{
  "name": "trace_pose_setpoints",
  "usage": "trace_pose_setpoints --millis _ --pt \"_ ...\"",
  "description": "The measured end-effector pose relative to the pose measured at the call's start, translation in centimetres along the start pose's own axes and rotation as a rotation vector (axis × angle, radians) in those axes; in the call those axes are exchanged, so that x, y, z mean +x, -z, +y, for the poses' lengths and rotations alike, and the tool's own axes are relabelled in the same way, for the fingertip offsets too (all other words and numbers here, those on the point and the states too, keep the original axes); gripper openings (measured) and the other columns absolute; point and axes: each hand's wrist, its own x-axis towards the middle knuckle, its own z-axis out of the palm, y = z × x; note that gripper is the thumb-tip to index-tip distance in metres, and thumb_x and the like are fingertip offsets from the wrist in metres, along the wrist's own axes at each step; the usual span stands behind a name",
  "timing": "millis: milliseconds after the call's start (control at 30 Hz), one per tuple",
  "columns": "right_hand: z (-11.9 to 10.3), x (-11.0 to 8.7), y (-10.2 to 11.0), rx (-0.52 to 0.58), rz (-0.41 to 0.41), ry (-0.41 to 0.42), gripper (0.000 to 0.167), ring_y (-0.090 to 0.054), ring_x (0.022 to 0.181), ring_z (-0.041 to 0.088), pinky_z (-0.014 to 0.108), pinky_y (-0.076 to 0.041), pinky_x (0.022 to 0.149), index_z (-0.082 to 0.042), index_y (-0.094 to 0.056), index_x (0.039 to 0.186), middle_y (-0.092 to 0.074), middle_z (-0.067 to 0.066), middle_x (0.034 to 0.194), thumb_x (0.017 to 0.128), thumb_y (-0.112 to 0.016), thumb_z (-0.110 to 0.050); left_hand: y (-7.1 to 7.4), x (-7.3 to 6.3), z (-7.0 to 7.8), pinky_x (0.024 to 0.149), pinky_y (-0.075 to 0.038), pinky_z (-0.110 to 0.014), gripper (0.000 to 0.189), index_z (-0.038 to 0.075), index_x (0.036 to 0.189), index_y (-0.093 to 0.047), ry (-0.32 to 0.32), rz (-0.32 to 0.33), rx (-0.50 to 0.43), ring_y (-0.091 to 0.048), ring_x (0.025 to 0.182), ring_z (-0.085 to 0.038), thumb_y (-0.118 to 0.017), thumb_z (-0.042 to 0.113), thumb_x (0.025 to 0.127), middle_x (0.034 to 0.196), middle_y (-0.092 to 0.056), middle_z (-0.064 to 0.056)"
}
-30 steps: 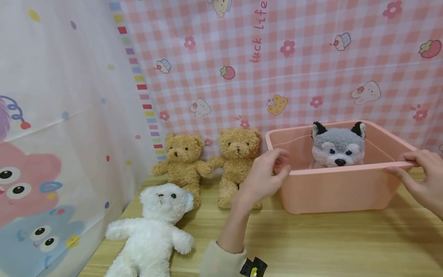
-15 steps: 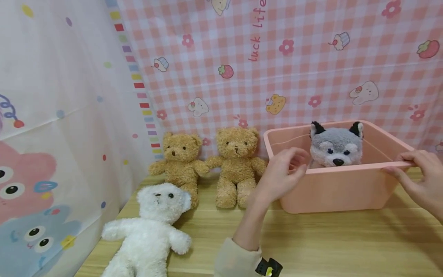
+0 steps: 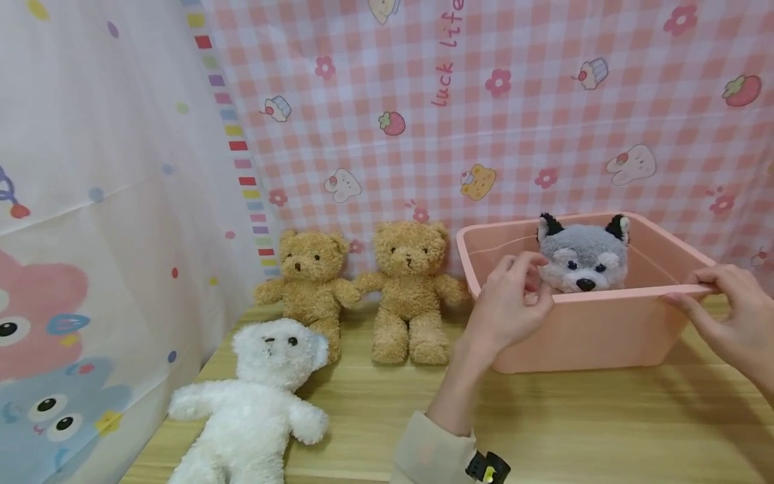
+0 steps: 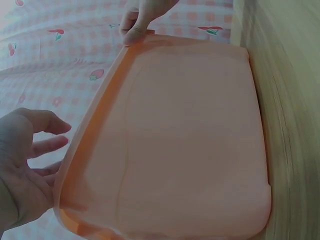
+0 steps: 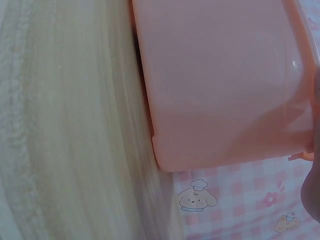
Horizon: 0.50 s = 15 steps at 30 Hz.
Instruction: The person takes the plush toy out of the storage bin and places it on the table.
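A pink plastic bin (image 3: 592, 336) stands on the table in the head view. Inside it sits a grey-and-white husky plush (image 3: 583, 259), its head above the front rim and its body hidden. My right hand (image 3: 734, 309) pinches the rim at the front right corner, thumb outside and fingers over the top. At the left part of the front rim is my left hand (image 3: 510, 306), beside the husky's cheek. In the left wrist view the left hand (image 4: 30, 165) shows loosely bent, spread fingers by the rim. Only a sliver of the right hand (image 5: 311, 192) shows in the right wrist view.
Left of the bin, two brown teddy bears (image 3: 410, 289) sit against the pink checked cloth (image 3: 363, 148). A white teddy bear (image 3: 248, 417) lies nearer the front left of the wooden table (image 3: 574, 430). A white patterned curtain (image 3: 139, 222) hangs at the left.
My left hand has moved right along the front rim, from the bin's left corner toward the husky plush. The right hand keeps its grip, and the view has shifted slightly.
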Motion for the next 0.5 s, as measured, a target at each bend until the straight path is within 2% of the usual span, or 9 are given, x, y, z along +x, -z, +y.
trace_pose_setpoints --millis 133,233,333,400,500 --pt "0.0 -0.1 0.1 -0.021 -0.023 -0.013 0.083 -0.034 0.106 -0.015 0.008 -0.023 0.092 0.012 -0.059 0.096 -0.042 -0.035 0.103 0.086 -0.054 -0.071 -0.1 0.7 0.0 0.072 -0.040 -0.008 0.041 0.011 0.130 -0.059 0.033 -0.011 0.031 -0.056 0.086 -0.004 -0.068 0.012 0.091 0.105 -0.059 -0.001" --pt "-0.1 -0.1 0.2 -0.029 -0.026 -0.018 0.081 -0.033 0.107 -0.014 0.008 -0.023 0.092 0.011 -0.059 0.097 -0.041 -0.035 0.104 0.087 -0.054 -0.069 -0.3 1.6 0.0 0.071 -0.040 -0.012 0.045 0.015 0.134 -0.056 0.063 -0.060 0.029 -0.052 0.086 -0.003 -0.068 0.014 0.090 0.106 -0.056 0.000" --pt "-0.2 -0.1 0.2 -0.035 -0.030 -0.026 0.079 -0.033 0.107 -0.014 0.007 -0.023 0.092 0.011 -0.059 0.097 -0.041 -0.034 0.104 0.087 -0.055 -0.068 -0.6 2.5 0.1 0.068 -0.042 -0.016 0.050 0.022 0.139 -0.054 0.091 -0.108 0.006 -0.050 0.083 -0.004 -0.068 0.018 0.091 0.119 -0.053 0.002" --pt "-0.3 -0.2 0.2 -0.039 -0.031 -0.032 0.079 -0.033 0.106 -0.014 0.007 -0.023 0.091 0.011 -0.059 0.097 -0.041 -0.034 0.103 0.087 -0.056 -0.067 -1.0 3.2 0.2 0.068 -0.042 -0.016 0.051 0.025 0.141 -0.053 0.077 -0.127 0.010 -0.049 0.084 -0.004 -0.066 0.017 0.092 0.130 -0.050 0.003" --pt "-0.3 -0.3 0.1 -0.046 -0.033 -0.041 0.077 -0.032 0.105 -0.015 0.007 -0.023 0.090 0.011 -0.059 0.097 -0.040 -0.034 0.103 0.088 -0.057 -0.065 -1.6 4.4 0.2 0.087 -0.043 -0.015 0.052 0.026 0.146 -0.049 0.014 -0.156 0.074 -0.052 0.110 -0.002 -0.063 0.019 0.096 0.149 -0.043 0.008"
